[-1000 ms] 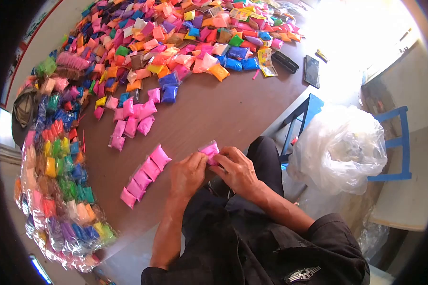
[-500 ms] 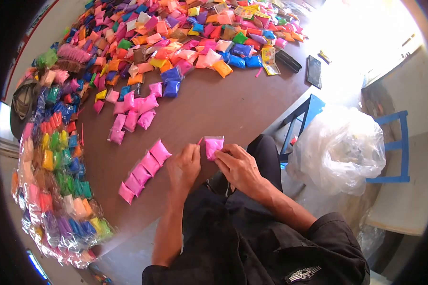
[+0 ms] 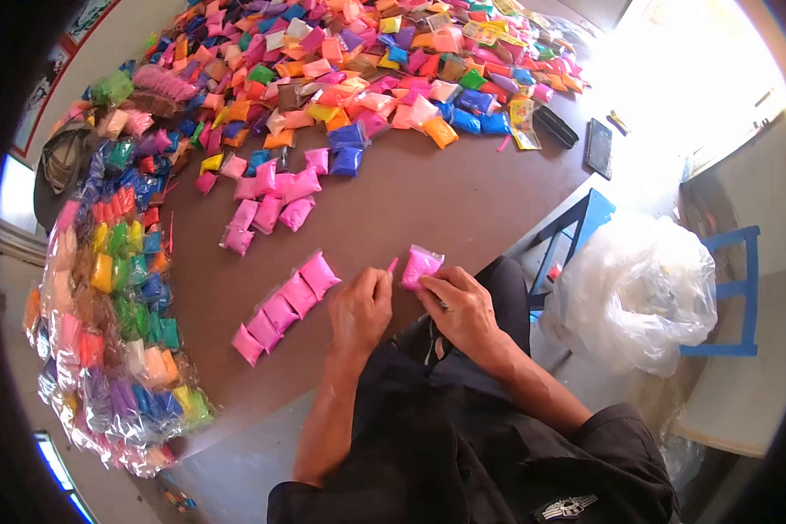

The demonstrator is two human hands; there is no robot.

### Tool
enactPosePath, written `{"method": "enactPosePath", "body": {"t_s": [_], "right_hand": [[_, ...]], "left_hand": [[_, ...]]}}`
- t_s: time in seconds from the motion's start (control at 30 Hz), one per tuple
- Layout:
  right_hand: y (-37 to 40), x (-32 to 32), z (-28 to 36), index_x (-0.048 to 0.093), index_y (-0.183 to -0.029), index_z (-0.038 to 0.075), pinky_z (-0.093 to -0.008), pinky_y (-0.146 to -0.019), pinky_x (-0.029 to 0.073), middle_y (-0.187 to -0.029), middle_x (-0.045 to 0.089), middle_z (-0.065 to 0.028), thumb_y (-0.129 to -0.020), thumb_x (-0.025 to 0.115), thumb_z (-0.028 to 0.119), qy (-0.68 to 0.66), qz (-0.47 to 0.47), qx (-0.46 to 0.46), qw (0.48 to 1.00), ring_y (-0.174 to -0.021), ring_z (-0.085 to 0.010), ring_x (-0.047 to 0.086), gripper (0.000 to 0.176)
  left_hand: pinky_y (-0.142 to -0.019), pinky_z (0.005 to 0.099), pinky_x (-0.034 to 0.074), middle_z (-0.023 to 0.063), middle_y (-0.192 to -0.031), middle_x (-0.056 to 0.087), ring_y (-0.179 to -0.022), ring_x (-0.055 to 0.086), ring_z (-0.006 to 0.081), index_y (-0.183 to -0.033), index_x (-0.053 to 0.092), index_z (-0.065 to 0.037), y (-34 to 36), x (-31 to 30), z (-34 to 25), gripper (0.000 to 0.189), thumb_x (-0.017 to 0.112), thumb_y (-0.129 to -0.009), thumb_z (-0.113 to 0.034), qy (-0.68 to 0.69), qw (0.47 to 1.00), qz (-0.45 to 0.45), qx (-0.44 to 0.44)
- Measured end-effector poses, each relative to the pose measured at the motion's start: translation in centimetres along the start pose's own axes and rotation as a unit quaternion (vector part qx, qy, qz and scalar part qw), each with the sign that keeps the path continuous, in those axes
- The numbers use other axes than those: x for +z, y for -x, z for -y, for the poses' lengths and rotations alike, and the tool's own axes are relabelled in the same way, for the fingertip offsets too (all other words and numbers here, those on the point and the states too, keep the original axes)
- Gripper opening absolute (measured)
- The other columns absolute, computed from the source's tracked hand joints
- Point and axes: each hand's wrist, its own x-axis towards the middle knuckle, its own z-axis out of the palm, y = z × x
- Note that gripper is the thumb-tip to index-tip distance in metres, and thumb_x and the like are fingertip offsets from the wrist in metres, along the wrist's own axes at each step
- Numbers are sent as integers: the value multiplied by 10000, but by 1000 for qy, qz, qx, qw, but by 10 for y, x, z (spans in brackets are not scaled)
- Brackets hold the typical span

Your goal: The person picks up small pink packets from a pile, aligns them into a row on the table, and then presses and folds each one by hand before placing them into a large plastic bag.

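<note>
While the right hand [image 3: 465, 311] pinches the lower end of a small pink pillow-shaped packet in clear plastic [image 3: 422, 265] between thumb and fingers, the left hand [image 3: 363, 306] has its fingers closed on a slim pink stick [image 3: 393, 265], whose tip points upward just beside the packet. Both hands are near the close edge of the brown surface [image 3: 393, 210]; whether the packet touches it, I cannot tell. Left of the left hand lies a slanting row of pink packets [image 3: 280, 312]. Beyond that sits a loose cluster of pink packets [image 3: 268, 210], next to a large multicoloured heap of packets [image 3: 341, 94].
</note>
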Motion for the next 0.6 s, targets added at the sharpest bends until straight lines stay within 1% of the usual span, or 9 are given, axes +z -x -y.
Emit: {"method": "enactPosePath", "body": {"t_s": [0.03, 0.13, 0.2, 0.33, 0.43, 0.47, 0.53, 0.57, 0.6], "right_hand": [[1, 0, -1, 791, -1057, 72, -430, -785, 609, -997, 719, -98, -900, 849, 128, -3, -2, 1, 1000, -904, -320, 735, 176], [1, 1, 2, 807, -1055, 74, -417, -790, 611, -1008, 727, -102, -898, 850, 122, 6, -7, 11, 1000, -906, -318, 740, 170], [1, 4, 3, 815, -1053, 72, -415, -786, 612, -1013, 731, -105, -895, 852, 119, 15, -10, 20, 1000, -905, -316, 742, 169], [-1, 0, 1, 815, -1078, 71, -413, -782, 618, -1039, 732, -114, -902, 844, 108, 17, 0, 25, 1000, -924, -323, 750, 182], [-9, -2, 1, 813, -1088, 68, -409, -787, 620, -1053, 733, -123, -912, 834, 104, 26, 20, 6, 999, -932, -324, 753, 181], [-13, -1, -1, 806, -1110, 74, -423, -796, 619, -1084, 733, -127, -935, 804, 91, 22, 39, 13, 999, -951, -332, 750, 175], [-26, 6, -1, 801, -1125, 77, -432, -808, 617, -1110, 729, -133, -952, 780, 83, 18, 57, -21, 998, -963, -340, 747, 174], [-33, 10, 0, 798, -1132, 78, -437, -814, 616, -1124, 728, -137, -961, 768, 80, 18, 67, -37, 997, -969, -344, 745, 174], [-39, 16, 2, 790, -1152, 84, -453, -847, 610, -1168, 722, -136, -969, 733, 61, 7, 89, -31, 996, -1010, -354, 734, 193]], "left_hand": [[-636, 490, 568, 129, -809, 746, -732, 743, 374, -881, 668, -101, 3, -4, -6, 200, 720, -1035, -219, 3, 1000, 9, -11], [-632, 484, 565, 124, -791, 733, -713, 736, 363, -850, 654, -101, 21, 10, -6, 211, 715, -1029, -195, -11, 999, 8, 34], [-628, 481, 562, 119, -775, 723, -709, 732, 357, -851, 653, -104, 22, 11, 2, 202, 716, -1025, -184, -33, 999, -11, 30], [-623, 475, 557, 105, -764, 715, -702, 726, 348, -852, 648, -111, 29, -2, 14, 189, 727, -1013, -169, -75, 997, -19, 2], [-623, 472, 558, 96, -768, 718, -691, 721, 350, -863, 655, -121, 43, -17, 18, 173, 748, -1003, -165, -77, 995, -54, 34], [-627, 468, 561, 98, -769, 718, -692, 721, 352, -878, 669, -121, 49, -20, 17, 150, 760, -993, -152, -60, 996, -65, 15], [-636, 462, 568, 101, -771, 718, -693, 720, 354, -908, 697, -123, 66, -25, 15, 109, 784, -974, -126, -24, 996, -85, -22], [-636, 459, 570, 103, -767, 717, -691, 719, 354, -926, 709, -123, 74, -26, 17, 93, 792, -965, -111, -30, 994, -102, -24], [-637, 455, 573, 106, -763, 716, -688, 719, 354, -943, 721, -124, 80, -29, 22, 84, 800, -956, -97, -35, 992, -119, -26]]}}
